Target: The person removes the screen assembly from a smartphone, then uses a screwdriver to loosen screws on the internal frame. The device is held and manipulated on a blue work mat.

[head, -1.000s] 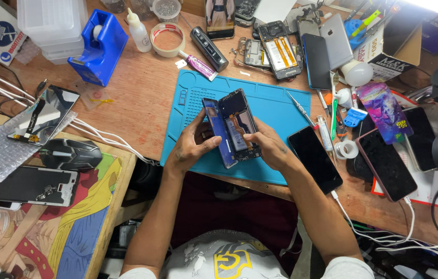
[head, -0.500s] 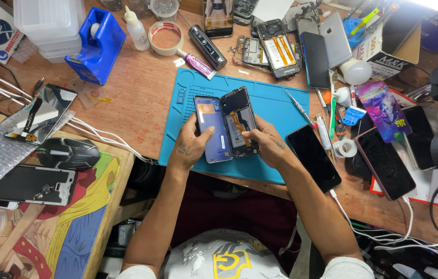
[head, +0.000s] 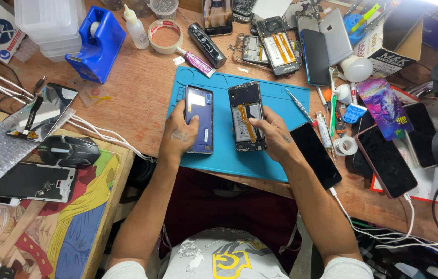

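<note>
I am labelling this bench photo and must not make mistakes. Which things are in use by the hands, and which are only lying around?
In use:
- left hand holding the blue back cover
- right hand holding the opened phone
- blue mat under both

Lying around:
- tape dispenser
- tape roll
- screwdriver
- black phone
- computer mouse
</note>
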